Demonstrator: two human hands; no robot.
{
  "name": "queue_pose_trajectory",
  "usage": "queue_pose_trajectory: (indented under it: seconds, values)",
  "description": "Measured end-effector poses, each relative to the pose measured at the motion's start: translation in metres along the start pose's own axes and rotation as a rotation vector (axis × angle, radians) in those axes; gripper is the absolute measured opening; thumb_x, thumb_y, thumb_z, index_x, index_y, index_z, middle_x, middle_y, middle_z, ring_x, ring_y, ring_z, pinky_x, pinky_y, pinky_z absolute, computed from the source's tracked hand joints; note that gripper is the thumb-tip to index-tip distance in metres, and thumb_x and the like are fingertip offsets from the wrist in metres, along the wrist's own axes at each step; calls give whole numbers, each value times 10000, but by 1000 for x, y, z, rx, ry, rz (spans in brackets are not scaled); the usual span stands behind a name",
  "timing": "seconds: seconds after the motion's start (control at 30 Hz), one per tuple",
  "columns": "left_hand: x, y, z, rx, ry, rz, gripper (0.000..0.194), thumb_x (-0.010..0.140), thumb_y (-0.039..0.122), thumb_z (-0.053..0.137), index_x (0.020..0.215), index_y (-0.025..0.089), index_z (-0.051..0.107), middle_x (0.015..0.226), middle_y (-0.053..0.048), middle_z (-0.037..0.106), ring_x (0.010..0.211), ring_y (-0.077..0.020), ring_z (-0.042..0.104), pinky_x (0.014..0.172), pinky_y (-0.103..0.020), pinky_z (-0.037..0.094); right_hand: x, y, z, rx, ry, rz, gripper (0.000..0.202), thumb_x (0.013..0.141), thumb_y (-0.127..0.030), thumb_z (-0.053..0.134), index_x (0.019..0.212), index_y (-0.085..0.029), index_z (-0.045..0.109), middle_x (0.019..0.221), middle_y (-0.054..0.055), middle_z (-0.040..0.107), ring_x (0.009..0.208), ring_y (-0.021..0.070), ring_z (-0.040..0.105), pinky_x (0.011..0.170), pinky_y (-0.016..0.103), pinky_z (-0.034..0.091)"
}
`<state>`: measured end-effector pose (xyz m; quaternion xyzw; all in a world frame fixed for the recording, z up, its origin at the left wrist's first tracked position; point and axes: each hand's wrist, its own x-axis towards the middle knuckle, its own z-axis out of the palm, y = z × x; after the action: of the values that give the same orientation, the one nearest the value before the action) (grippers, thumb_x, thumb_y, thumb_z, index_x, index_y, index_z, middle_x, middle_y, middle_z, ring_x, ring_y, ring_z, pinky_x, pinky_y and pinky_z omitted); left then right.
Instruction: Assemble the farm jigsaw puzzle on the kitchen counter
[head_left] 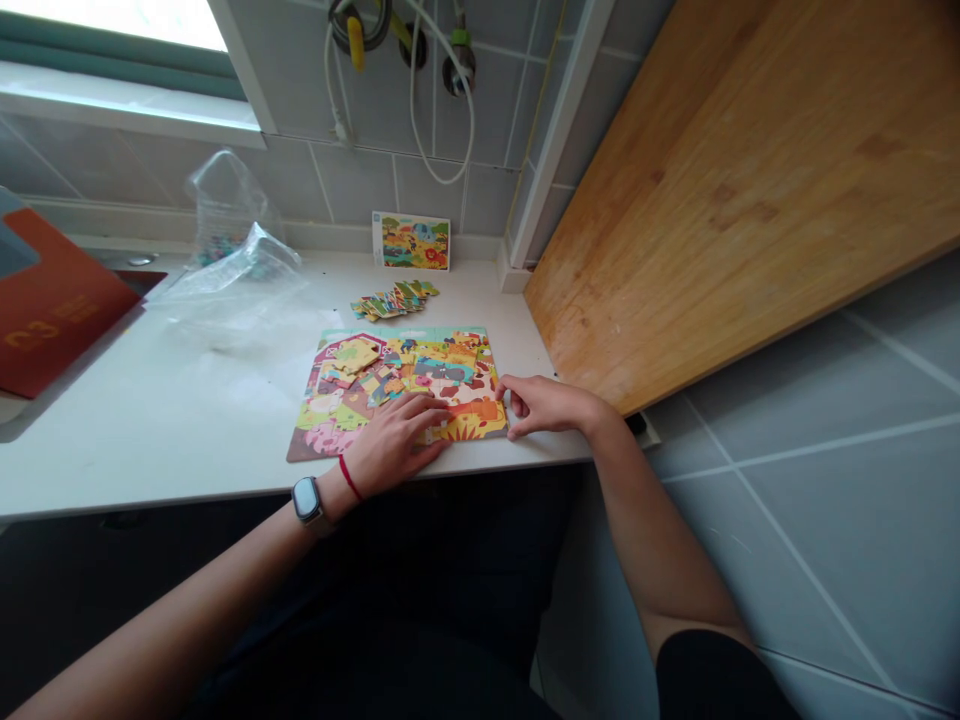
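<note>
A colourful farm-picture puzzle board (322, 408) lies near the counter's front edge, with several loose pieces (355, 355) on its left and middle part. My left hand (400, 435) rests palm down over the board's lower middle, fingers spread toward the joined orange and yellow pieces (469, 422) at its lower right. At the board's right edge, my right hand (536, 404) has thumb and forefinger curved and apart, touching or very near those pieces. Behind the board is a pile of puzzle pieces (395, 300). A picture card (415, 242) with animals leans against the wall.
On the white counter (97, 455), a clear plastic bag (236, 265) stands at the back left, and an orange-red box (60, 300) is at the far left. A large wooden board (735, 200) leans at the right. Cables (442, 110) hang on the tiled wall.
</note>
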<state>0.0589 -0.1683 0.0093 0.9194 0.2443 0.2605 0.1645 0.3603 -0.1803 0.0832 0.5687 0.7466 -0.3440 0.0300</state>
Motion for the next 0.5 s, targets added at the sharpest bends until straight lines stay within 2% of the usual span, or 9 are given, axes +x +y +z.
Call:
queue_pose_trajectory:
  seconds: [0.13,0.3,0.5]
  values:
    - [1,-1,1,6,2,19,253,1045,377,614,1226,251,736,1314,-96,706,1237,-286,631,1073,-493,550,0,-3,-1,-15,-3,13,631,667,-382,936,1188,-240,609,881,-24,676,795,187,648,663,246,422]
    - [1,1,0,38,-8,34,262,1045,373,616,1246,281,756,1337,-90,696,1262,-307,609,1063,-514,554,0,-5,0,-15,7,12,580,682,-322,923,1160,-236,606,849,-35,667,783,180,642,657,245,410]
    - [0,1,-1,47,-19,36,276,1049,347,597,1282,285,733,1358,-90,682,1268,-302,603,1065,-515,549,1,-1,2,-5,9,4,586,673,-319,924,1160,-245,606,845,-40,667,779,180,645,656,244,416]
